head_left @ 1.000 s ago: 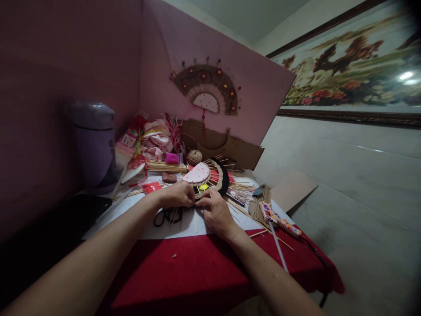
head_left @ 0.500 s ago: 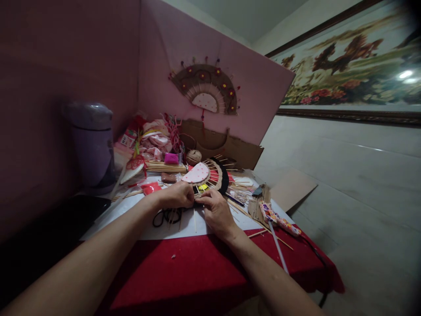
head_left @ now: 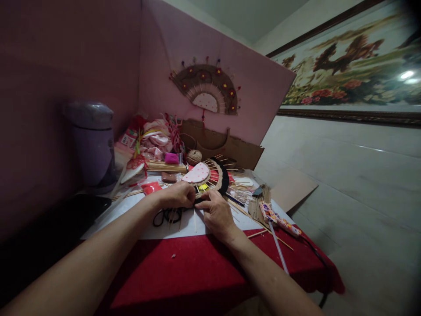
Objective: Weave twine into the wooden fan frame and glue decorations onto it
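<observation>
A half-round craft fan [head_left: 212,175] lies on the table, with thin wooden sticks spreading from a pink dotted white centre piece [head_left: 196,173]. A black woven band [head_left: 225,179] runs around its outer part. At the fan's near edge, my left hand [head_left: 182,194] is closed, its fingertips turned away from view. My right hand [head_left: 217,213] pinches the near stretch of the black band close beside it. Loops of black cord [head_left: 167,217] lie just below my left wrist, among the stick ends. What my left fingers grip is mostly hidden.
A glue gun [head_left: 279,219] with a flowered cover lies on the right, its glue stick sticking out. Bundled sticks [head_left: 166,167], a twine ball [head_left: 194,156] and pink cloth [head_left: 157,136] are behind. A purple bin [head_left: 94,147] stands left. A finished fan [head_left: 207,87] hangs on the pink board.
My right fingertips have shifted slightly at the fan's near edge, showing a bit more of the black band. My left hand stays nearly in place.
</observation>
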{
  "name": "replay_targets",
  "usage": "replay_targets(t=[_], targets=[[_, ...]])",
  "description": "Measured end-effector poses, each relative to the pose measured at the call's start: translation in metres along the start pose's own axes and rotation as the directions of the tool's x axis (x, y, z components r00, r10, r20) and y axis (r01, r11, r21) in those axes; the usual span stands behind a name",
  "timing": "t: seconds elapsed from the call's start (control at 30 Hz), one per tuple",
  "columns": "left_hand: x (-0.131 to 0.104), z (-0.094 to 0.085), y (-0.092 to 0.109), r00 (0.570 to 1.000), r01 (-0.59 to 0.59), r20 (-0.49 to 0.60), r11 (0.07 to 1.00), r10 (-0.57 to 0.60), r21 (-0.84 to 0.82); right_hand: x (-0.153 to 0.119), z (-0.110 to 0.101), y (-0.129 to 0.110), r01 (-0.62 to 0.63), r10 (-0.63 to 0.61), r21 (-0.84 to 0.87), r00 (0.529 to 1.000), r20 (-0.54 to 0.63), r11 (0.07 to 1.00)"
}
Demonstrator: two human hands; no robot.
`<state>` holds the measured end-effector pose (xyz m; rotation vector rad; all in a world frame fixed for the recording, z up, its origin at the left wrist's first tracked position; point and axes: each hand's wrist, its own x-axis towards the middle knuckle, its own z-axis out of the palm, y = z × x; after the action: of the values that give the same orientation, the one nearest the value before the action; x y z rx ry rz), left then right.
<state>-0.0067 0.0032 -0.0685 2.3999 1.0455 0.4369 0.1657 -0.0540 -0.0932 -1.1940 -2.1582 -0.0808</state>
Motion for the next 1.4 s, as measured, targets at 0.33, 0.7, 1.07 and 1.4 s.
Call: replay_targets(t=[0.33,0.7,1.07,1.4], targets=[[-0.0028,-0.0059,0.0072,0.995,0.024,-0.099,1.000,-0.024,-0.005,-0.0002,0.0003,-0.0002,0.011,-0.011,0.011,1.000,0.003,1.000],[-0.0007,-0.0064,0.0029,0.996,-0.069,-0.060,0.995,0.074,0.073,-0.0006,0.0020,0.0002,-0.002,0.002,0.010,1.000,-0.014,1.000],[-0.0005,-0.0074,0.0015,0.994,-0.104,-0.032,0.990,0.108,0.097,0.0014,0.0031,0.0014,-0.012,0.022,0.090,0.993,-0.112,0.996],[-0.0018,-0.0076,0.0032,0.994,-0.103,-0.035,0.991,0.106,0.085,-0.0001,0.0029,-0.0011,-0.029,0.027,-0.035,0.999,-0.043,0.999]])
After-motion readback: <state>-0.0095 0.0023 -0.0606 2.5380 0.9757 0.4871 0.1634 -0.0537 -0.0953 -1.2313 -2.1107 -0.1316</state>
